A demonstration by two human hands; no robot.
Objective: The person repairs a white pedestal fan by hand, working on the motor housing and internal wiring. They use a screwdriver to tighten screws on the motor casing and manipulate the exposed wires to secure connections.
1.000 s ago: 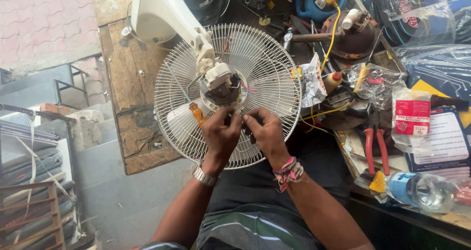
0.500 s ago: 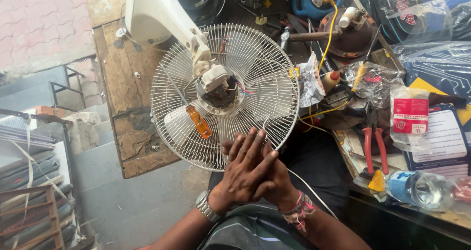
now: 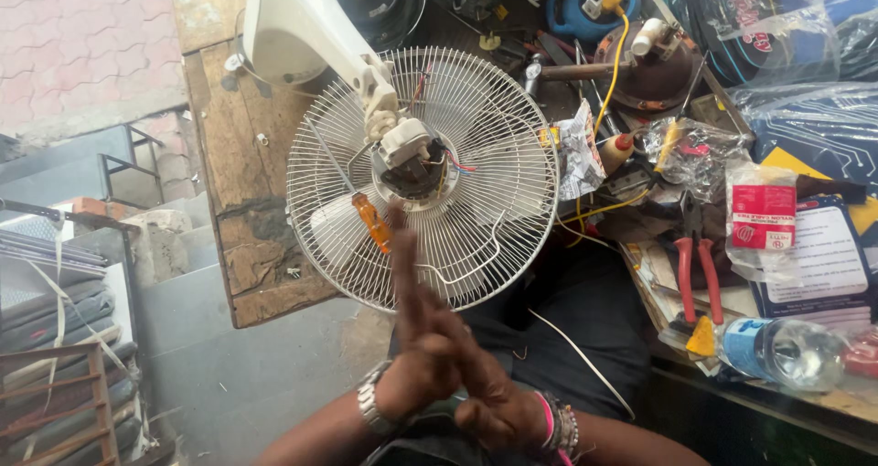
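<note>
A white wire fan grille (image 3: 494, 210) lies face down on the wooden bench (image 3: 224, 182), with the bare motor (image 3: 412, 160) and its loose wires showing at the centre. An orange-handled screwdriver (image 3: 373, 224) rests on the grille just left of the motor. My left hand (image 3: 413, 338), with a metal watch at the wrist, and my right hand (image 3: 489, 388), with bracelets at the wrist, are pressed palm to palm below the grille. The fingers are stretched out flat and point up at the motor. Neither hand holds anything or touches the fan.
The white fan stand (image 3: 293, 18) leans in from the top left. Red-handled pliers (image 3: 695, 274), a plastic water bottle (image 3: 786, 352), packets, a yellow cable (image 3: 611, 54) and fan parts crowd the right side. Steps and a drop lie left of the bench.
Both hands have left the motor area and drawn back toward me. They have come together palm to palm. The screwdriver stays on the grille.
</note>
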